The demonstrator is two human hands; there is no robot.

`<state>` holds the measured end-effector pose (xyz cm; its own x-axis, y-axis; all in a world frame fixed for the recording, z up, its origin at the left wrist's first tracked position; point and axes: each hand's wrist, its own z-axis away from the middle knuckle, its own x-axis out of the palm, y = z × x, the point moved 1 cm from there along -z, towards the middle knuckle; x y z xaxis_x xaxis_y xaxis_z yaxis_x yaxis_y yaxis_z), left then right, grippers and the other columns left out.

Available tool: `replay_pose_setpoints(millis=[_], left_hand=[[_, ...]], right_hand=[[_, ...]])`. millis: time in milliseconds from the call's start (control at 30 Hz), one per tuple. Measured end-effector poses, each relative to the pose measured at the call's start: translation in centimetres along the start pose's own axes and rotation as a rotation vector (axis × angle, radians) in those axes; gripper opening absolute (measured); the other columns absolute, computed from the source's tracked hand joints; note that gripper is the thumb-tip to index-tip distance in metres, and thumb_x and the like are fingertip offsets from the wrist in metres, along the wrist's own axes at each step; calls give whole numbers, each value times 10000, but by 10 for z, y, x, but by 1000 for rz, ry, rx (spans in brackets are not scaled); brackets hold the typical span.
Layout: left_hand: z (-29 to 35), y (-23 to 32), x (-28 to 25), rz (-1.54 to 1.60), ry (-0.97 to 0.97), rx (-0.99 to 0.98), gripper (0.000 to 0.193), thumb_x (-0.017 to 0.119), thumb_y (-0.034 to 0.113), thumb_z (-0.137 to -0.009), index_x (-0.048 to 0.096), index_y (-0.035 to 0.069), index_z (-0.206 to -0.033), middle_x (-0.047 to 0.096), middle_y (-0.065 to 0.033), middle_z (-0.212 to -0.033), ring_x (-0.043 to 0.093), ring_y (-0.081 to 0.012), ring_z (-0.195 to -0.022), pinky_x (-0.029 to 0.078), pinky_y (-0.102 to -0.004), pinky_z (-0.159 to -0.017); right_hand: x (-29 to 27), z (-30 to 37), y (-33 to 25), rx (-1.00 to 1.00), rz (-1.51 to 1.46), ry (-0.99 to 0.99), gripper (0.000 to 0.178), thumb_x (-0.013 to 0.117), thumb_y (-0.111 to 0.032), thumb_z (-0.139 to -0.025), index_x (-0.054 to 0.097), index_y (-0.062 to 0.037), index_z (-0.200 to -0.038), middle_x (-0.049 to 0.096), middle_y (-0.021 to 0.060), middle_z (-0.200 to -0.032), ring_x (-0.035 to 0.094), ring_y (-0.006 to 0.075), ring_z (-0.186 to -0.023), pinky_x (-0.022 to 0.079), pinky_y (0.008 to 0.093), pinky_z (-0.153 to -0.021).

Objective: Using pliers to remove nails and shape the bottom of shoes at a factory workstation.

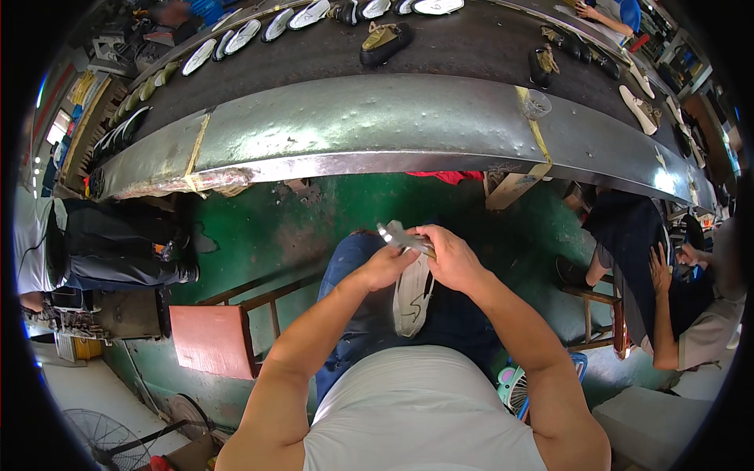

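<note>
Sole up, a shoe (411, 306) rests across my lap between my thighs, its whitish bottom marked with a dark curved line. My left hand (382, 268) is closed at the left side of the shoe's far end, its thumb near the top; the undersides of the fingers are hidden. My right hand (453, 257) is closed around a shiny metal hand tool (400, 234), which lies across the shoe's far end. The tool looks like pincers, but its jaws are blurred. Both hands nearly meet over the shoe.
A dark conveyor belt (314, 59) with a metal edge (338, 129) curves ahead, carrying several shoes. A lone dark shoe (385, 43) stands on it. To the left is a reddish stool (210, 337); at right a seated co-worker (667, 298). A small fan (514, 388) is beside me.
</note>
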<state>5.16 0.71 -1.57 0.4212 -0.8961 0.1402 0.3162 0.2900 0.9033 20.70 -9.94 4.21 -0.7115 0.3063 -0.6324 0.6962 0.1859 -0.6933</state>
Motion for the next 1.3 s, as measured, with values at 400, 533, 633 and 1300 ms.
replay_pose_setpoints(millis=[400,533,633,1300], left_hand=[[39,-9,-16,-7,218,210,497,536,260,-1041,373,78,-1473,511,-107,-1349,470,-177,-1249,378,-321,-1071],[44,-11,-19,-40,176,219,543,499,301,-1054,299,81,-1509,444,-141,-1415,406,-219,-1326,317,-342,-1123],[43,-9,-18,-17,141,197,555,469,330,-1061,281,76,-1518,400,-166,-1452,376,-250,-1363,288,-352,-1143],[38,-2,-15,-223,237,226,472,507,240,-1059,386,90,-1490,569,-90,-1280,528,-165,-1175,418,-307,-1038]], right_hand=[[-24,51,-20,782,-520,-228,261,600,-208,-966,601,16,-1100,702,75,-847,654,144,-712,527,306,-684],[-15,75,-44,732,-564,-354,289,611,-194,-961,602,17,-1159,677,58,-798,633,133,-678,512,297,-651],[-8,63,-41,824,-567,-551,295,610,-161,-967,608,17,-1203,700,84,-962,640,125,-824,517,297,-756],[3,46,-21,837,-548,-517,213,582,-202,-1001,590,9,-982,674,96,-791,668,176,-680,528,350,-620]])
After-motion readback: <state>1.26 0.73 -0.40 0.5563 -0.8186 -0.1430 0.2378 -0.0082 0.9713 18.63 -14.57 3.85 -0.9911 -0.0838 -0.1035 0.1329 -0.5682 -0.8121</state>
